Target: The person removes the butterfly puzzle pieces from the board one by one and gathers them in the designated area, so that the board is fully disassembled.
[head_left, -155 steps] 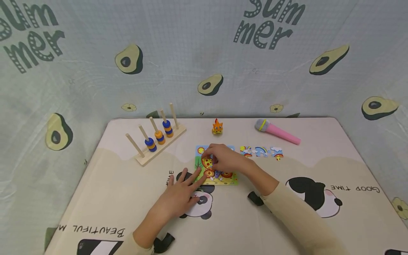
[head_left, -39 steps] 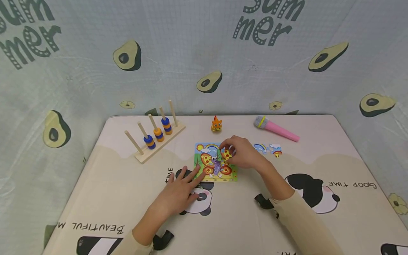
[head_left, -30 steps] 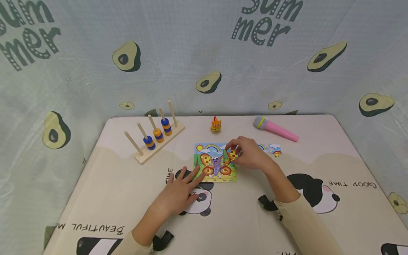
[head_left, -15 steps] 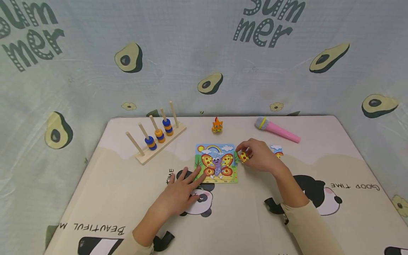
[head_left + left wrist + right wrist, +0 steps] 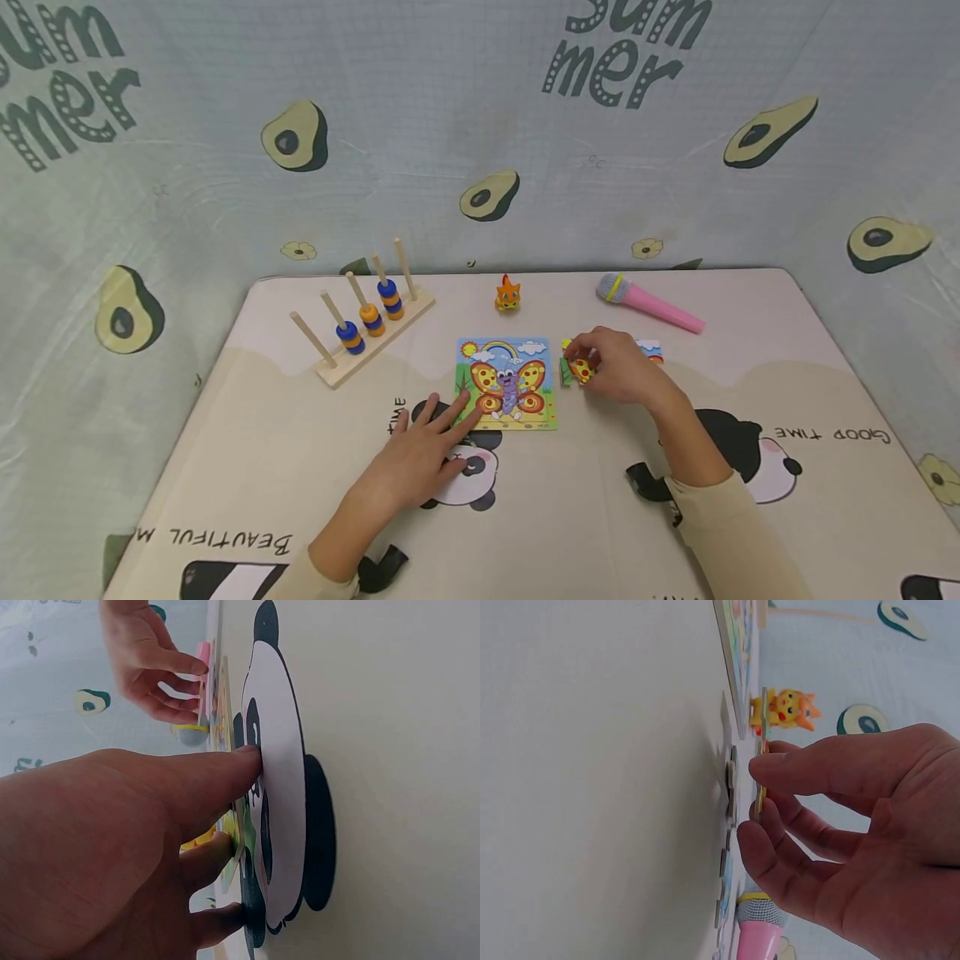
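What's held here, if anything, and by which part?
The right hand pinches a red, yellow and green puzzle piece by its edges; the left hand holds nothing.

On the table, the puzzle lies before me, my left hand at its near-left edge, and the piece in my right hand just right of it, near the loose pieces. Behind the puzzle are the peg rack to the left, the figurine straight back and the microphone to the right.

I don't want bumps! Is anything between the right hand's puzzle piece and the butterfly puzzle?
Nothing visible: just a gap separates the puzzle piece from the butterfly puzzle. The left hand touches its opposite side.
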Available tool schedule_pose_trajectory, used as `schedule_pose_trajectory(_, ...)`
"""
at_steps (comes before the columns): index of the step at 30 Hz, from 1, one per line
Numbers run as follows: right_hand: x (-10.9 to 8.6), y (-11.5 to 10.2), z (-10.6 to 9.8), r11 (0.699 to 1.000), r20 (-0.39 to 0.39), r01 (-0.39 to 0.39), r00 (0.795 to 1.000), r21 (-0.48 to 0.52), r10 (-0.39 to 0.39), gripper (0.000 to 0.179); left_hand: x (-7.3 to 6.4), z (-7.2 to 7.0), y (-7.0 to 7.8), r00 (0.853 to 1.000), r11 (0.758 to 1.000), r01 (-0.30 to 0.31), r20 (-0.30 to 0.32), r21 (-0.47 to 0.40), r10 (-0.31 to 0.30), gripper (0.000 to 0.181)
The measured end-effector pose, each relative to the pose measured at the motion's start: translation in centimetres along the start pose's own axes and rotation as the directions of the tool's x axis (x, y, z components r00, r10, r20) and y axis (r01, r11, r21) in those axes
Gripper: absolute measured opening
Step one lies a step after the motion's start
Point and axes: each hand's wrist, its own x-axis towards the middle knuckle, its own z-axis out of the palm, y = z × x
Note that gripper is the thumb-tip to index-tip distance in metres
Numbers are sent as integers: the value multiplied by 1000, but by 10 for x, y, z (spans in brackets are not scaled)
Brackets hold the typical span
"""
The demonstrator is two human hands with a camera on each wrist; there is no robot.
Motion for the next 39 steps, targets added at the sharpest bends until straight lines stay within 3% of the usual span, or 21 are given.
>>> schedule_pose_trajectory(39,-5,4,7,1000,64,-11,998,-28,13,39,0,4,-1,1000,1000,-9,-26,16,10,65)
